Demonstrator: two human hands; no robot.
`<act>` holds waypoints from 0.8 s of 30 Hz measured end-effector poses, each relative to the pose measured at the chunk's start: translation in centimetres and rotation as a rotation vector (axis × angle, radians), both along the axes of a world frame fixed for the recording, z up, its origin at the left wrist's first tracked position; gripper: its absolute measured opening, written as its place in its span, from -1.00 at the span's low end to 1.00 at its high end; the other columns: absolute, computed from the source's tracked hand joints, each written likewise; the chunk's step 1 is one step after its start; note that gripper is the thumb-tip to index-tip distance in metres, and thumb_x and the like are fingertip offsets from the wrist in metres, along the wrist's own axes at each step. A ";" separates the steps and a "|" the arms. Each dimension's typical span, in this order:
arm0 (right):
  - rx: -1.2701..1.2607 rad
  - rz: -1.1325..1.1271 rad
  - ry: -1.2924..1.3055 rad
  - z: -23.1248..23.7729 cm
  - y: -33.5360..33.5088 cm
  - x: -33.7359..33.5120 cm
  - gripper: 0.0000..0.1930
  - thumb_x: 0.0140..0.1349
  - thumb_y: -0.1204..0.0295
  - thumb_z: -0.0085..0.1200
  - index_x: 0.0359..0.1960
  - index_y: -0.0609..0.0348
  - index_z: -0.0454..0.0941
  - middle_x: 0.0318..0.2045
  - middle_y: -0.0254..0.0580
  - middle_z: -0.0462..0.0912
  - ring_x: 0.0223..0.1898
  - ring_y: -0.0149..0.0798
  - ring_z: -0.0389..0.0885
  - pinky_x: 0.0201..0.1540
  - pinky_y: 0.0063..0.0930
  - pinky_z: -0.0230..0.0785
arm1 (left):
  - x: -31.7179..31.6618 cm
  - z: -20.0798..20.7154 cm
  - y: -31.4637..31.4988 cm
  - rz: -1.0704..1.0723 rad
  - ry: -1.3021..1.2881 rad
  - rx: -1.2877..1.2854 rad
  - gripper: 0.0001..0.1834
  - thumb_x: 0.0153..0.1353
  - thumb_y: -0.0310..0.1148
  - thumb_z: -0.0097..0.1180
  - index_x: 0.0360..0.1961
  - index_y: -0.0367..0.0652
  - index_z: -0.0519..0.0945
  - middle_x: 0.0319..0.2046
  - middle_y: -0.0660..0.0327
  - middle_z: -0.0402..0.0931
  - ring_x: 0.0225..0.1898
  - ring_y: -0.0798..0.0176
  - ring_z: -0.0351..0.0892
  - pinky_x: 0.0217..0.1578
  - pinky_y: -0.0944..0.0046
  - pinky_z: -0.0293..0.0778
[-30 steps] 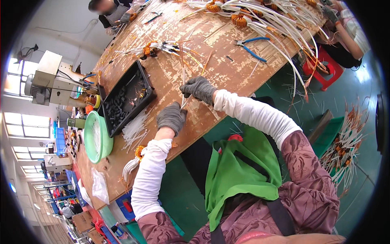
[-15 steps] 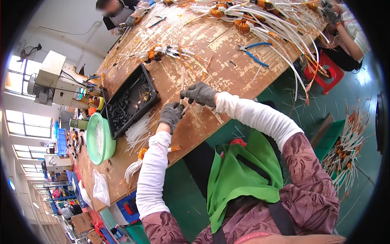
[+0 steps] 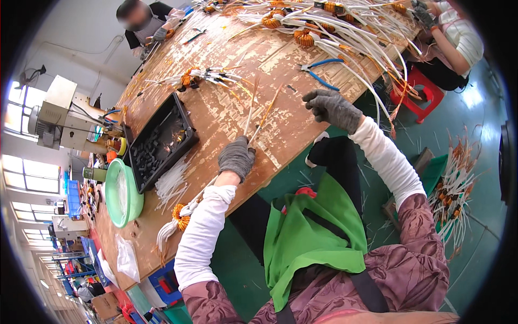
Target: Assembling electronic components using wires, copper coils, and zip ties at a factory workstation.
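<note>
My left hand [image 3: 236, 158], in a grey glove, is closed around white-sleeved wires [image 3: 249, 120] whose bare copper ends fan out beyond the fist. They appear to lead back under my forearm to a copper-wound ring coil [image 3: 181, 216] at the table's near edge. Off to the right, my gloved right hand [image 3: 333, 109] is raised by the table edge, fingers loosely bent and apart, with nothing visible in it. A black tray [image 3: 195, 136] of small black tube pieces [image 3: 148, 156] lies left of my left hand. Beside it is a pile of clear-white sleeves [image 3: 171, 186].
A green basin [image 3: 138, 202] stands on the left, near a plastic bag [image 3: 127, 258]. Blue-handled cutters [image 3: 322, 81] lie toward the far right, below a heap of wired coils [image 3: 305, 38]. Two people work at the far edges. A red stool [image 3: 429, 94] stands right.
My right hand has left the wires beside my left hand and swung to the right, its fingers loosening. My left hand keeps its hold, and the copper wire ends now stand out past it.
</note>
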State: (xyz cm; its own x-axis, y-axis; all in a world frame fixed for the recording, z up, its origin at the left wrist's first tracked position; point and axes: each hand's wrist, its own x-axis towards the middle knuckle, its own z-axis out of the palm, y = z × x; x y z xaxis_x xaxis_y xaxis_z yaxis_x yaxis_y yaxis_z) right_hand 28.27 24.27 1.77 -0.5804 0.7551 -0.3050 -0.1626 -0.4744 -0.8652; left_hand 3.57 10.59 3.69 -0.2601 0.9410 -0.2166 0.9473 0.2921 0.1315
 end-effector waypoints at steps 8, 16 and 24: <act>0.895 -0.260 -0.278 1.0 -1.8 4.5 -0.82 0.13 0.47 0.03 -0.22 0.16 0.57 -0.51 -0.30 0.51 -0.44 -0.35 0.47 -0.31 -0.45 0.38 | 4.3 -1.8 5.9 -0.120 -0.606 0.240 -0.70 0.14 -0.35 0.05 -0.12 -0.28 0.48 -0.45 0.10 0.59 -0.44 0.26 0.57 -0.41 0.30 0.49; 1.915 -0.310 -0.945 3.8 -2.7 6.5 -0.53 -0.18 0.33 0.19 -0.09 -0.18 0.50 -0.13 -0.27 0.44 -0.30 -0.22 0.48 -0.40 -0.36 0.40 | 9.8 2.8 8.1 -0.030 -1.008 0.085 -0.68 0.25 -0.31 -0.03 -0.05 -0.29 0.49 -0.45 0.19 0.58 -0.56 0.39 0.49 -0.53 0.40 0.43; 2.128 -0.201 -0.895 4.6 -0.9 6.4 -0.66 -0.04 0.35 0.05 -0.15 -0.22 0.52 -0.12 -0.30 0.46 -0.28 -0.22 0.50 -0.37 -0.36 0.42 | 10.3 3.5 8.6 -0.052 -1.122 -0.029 -0.68 0.24 -0.25 0.01 -0.11 -0.27 0.53 -0.44 0.19 0.57 -0.52 0.37 0.53 -0.47 0.39 0.47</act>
State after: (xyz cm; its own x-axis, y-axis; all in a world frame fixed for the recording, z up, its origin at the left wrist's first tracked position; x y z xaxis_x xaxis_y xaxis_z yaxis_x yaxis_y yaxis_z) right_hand 34.63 23.41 6.35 -0.7021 0.2474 0.6678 0.4936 0.8450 0.2059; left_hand 13.89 19.18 7.22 0.1351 0.9358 -0.3255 0.3082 0.2726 0.9114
